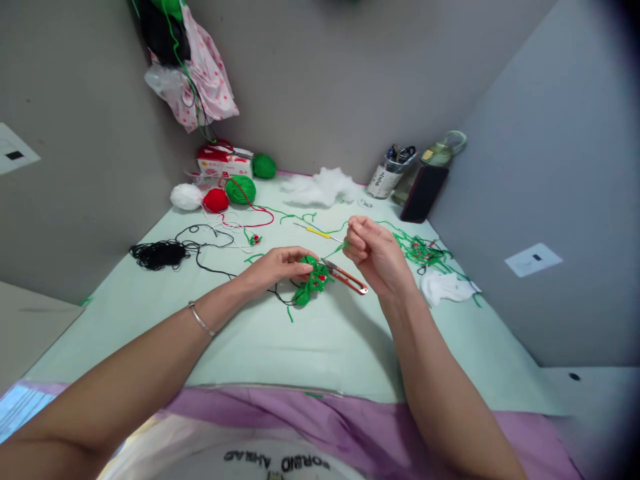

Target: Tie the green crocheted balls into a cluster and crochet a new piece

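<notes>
My left hand [280, 265] is closed on a small green crocheted piece with red spots [314, 280] that rests on the pale green table [320, 333]. My right hand [374, 252] is raised just right of it, fingers pinched on a thin green yarn strand [340, 248] that runs down to the piece. Orange-handled thread snips [347, 276] lie on the table between my hands, under my right hand. A yellow-handled crochet hook [320, 233] lies just beyond them.
Yarn balls sit at the back left: white [186, 197], red [215, 200], green [241, 189] and another green [263, 165]. Black yarn [159, 254] lies left. White stuffing [320, 187], a jar of tools [386, 175], a phone [424, 193], green scraps [423, 250] and a white cloth [447, 287] are right.
</notes>
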A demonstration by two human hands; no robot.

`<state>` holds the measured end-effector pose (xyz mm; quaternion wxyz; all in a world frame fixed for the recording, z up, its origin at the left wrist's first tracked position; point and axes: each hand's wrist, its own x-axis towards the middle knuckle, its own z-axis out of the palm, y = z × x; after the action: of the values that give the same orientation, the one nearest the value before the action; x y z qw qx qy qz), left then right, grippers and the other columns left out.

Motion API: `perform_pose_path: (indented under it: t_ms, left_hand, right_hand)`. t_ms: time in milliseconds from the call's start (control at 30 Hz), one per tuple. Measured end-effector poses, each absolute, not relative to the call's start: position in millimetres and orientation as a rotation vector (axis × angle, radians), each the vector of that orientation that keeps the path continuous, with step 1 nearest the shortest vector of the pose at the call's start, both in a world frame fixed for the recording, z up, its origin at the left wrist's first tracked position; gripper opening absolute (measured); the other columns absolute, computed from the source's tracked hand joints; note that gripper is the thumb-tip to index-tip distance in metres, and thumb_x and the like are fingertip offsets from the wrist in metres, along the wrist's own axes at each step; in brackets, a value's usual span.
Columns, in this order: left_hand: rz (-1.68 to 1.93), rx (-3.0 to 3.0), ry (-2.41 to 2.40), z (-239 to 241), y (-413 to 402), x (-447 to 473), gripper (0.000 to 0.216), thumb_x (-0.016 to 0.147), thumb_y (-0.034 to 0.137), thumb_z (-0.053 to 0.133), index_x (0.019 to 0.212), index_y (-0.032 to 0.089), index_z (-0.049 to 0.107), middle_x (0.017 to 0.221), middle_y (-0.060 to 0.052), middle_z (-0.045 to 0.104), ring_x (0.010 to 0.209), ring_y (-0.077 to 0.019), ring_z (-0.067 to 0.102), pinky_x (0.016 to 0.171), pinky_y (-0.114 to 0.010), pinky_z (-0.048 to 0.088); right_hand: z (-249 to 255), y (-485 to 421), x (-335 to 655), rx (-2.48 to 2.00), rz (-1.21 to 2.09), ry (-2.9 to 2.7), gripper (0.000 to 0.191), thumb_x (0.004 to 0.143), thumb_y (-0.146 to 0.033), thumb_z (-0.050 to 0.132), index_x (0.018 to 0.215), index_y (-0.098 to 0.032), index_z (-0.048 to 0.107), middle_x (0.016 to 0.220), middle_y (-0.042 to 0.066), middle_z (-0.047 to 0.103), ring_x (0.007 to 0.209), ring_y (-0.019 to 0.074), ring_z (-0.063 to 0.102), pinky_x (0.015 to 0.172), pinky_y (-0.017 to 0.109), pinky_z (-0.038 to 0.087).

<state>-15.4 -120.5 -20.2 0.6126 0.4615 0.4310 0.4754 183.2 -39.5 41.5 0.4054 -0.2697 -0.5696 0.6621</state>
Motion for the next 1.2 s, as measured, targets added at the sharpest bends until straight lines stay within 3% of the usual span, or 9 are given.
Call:
perform_pose_path:
  t_ms: [100, 233, 467, 600, 833, 1200]
  left_hand:
    - [1.171, 0.993, 0.934, -17.6, -120.8, -19.7, 0.037, 0.08, 0.033, 0.08, 0.114, 0.021, 0.073, 0.103, -0.008, 0.075, 0.092, -0.0216, 0.071, 0.091, -0.038, 0.053]
    - [1.217, 0.925, 0.888, -8.5, -122.0, -23.8, 0.037, 0.084, 0.031, 0.076, 0.119, 0.019, 0.072, 0.115, -0.012, 0.074, 0.103, -0.0227, 0.07, 0.098, -0.037, 0.051]
    - [1.335, 0.874, 0.908, -2.9, -120.1, -27.6, 0.035, 0.083, 0.028, 0.077, 0.116, 0.019, 0.071, 0.105, -0.007, 0.075, 0.098, -0.0197, 0.072, 0.094, -0.032, 0.053]
    - [1.351, 0.873, 0.909, -2.1, -120.5, -27.6, 0.033, 0.08, 0.028, 0.08, 0.111, 0.018, 0.072, 0.105, -0.007, 0.074, 0.096, -0.0196, 0.071, 0.093, -0.033, 0.053]
    - [1.373, 0.844, 0.924, 1.5, -121.3, -25.6, 0.034, 0.075, 0.029, 0.083, 0.106, 0.019, 0.075, 0.1, -0.004, 0.073, 0.09, -0.0166, 0.07, 0.092, -0.031, 0.052]
    - [1.4, 0.889, 0.962, -4.9, -120.5, -26.7, 0.038, 0.073, 0.031, 0.085, 0.107, 0.019, 0.073, 0.092, -0.002, 0.071, 0.09, -0.0175, 0.071, 0.091, -0.033, 0.053]
  right_hand:
    - [40.1, -41.8, 181.6, -0.704, 1.571, -1.492, 0.026, 0.078, -0.04, 0.072, 0.093, -0.022, 0.06, 0.072, -0.002, 0.054, 0.057, 0.0103, 0.042, 0.053, 0.025, 0.038]
    - [37.0, -45.4, 178.3, -0.735, 1.315, -1.558, 0.021, 0.08, -0.04, 0.072, 0.088, -0.021, 0.067, 0.082, 0.002, 0.063, 0.06, 0.011, 0.048, 0.057, 0.027, 0.041]
    - [33.4, -59.7, 173.9, -0.771, 0.876, -1.892, 0.013, 0.089, -0.029, 0.065, 0.089, -0.022, 0.076, 0.077, 0.002, 0.061, 0.06, 0.0127, 0.046, 0.058, 0.03, 0.038]
    - [30.7, -64.2, 172.5, -0.751, 0.835, -2.034, 0.015, 0.091, -0.028, 0.063, 0.088, -0.023, 0.076, 0.071, 0.001, 0.055, 0.06, 0.0135, 0.045, 0.057, 0.03, 0.035]
    - [28.3, -67.6, 171.2, -0.745, 0.831, -2.186, 0.015, 0.092, -0.027, 0.061, 0.09, -0.023, 0.075, 0.076, 0.002, 0.061, 0.061, 0.0133, 0.049, 0.06, 0.03, 0.037]
    - [27.6, -67.8, 167.9, -0.811, 0.848, -2.187, 0.014, 0.089, -0.021, 0.06, 0.084, -0.021, 0.073, 0.069, 0.0, 0.059, 0.059, 0.0125, 0.047, 0.06, 0.029, 0.036]
